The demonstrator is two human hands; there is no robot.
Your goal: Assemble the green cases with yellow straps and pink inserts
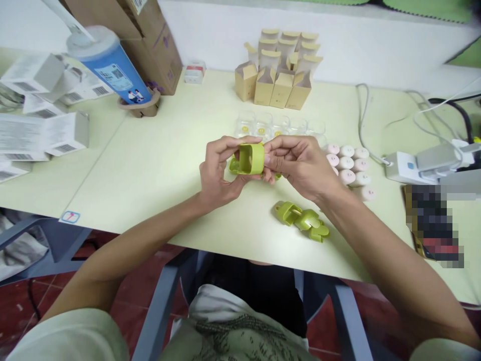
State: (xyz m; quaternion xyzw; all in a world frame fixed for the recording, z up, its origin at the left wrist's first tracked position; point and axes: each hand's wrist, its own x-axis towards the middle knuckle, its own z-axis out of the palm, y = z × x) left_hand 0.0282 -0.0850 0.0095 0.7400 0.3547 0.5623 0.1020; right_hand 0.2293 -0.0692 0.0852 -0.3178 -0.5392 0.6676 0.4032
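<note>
Both of my hands hold one green plastic piece (251,159), a rounded open loop shape, above the middle of the pale table (150,170). My left hand (218,173) grips its left side with thumb and fingers. My right hand (296,163) pinches its right side. More green plastic shows under my fingers; I cannot tell whether it is part of the same piece. A few similar green pieces (302,219) lie loose on the table just below my right wrist.
Several small tan cardboard boxes (278,75) stand open at the back. Clear little cups (278,125) and pink-white round caps (351,165) lie behind my hands. A blue cylinder (108,62), white cartons (45,115), a brown box (146,30), cables and a power strip (424,163) flank the table.
</note>
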